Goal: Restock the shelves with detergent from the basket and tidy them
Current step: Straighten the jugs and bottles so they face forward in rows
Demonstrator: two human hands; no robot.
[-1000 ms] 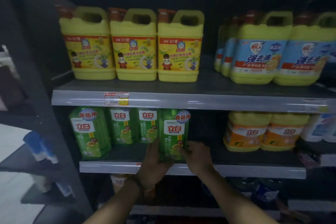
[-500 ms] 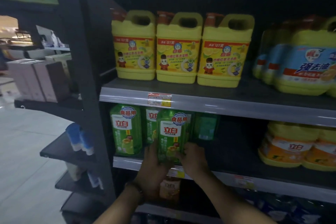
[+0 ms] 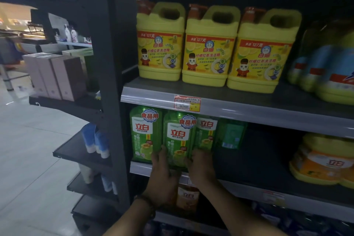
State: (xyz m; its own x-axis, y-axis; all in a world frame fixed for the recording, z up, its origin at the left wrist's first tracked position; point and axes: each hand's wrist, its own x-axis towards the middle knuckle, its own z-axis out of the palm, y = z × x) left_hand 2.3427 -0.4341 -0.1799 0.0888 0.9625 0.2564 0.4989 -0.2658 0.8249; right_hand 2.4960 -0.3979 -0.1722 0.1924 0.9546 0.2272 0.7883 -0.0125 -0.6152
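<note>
Hands first: our left hand [image 3: 162, 176] and right hand [image 3: 201, 168] clasp the green plastic detergent bottle [image 3: 177, 140] low on its two sides. Each grip is closed round the bottle's lower body. The bottle stands upright at the front of the grey metal middle shelf [image 3: 249, 189], white label towards us, just beside a matching green neighbour bottle [image 3: 145, 134] on its left.

We judge the step in hand to be squaring this bottle into the front row. To do it well, we slide the base flat along the shelf rather than lifting. A tall, narrow bottle like this probably tips easily when pushed from high up, so the low hold suits it. We bring it close to the neighbour bottle without knocking that one, and line the two fronts up evenly. The base should sit fully behind the shelf's front rail, with the label square to the aisle. We let go only once it stands steady by itself.

Behind and to the right stands a third green bottle [image 3: 206, 132]. Further right, a darker green bottle [image 3: 230, 135] seems to show its back label, so it likely needs turning when we tidy. The dark stretch of shelf between that bottle and the orange tubs [image 3: 321, 161] looks like room for more stock. We cannot see the basket from here.
</note>
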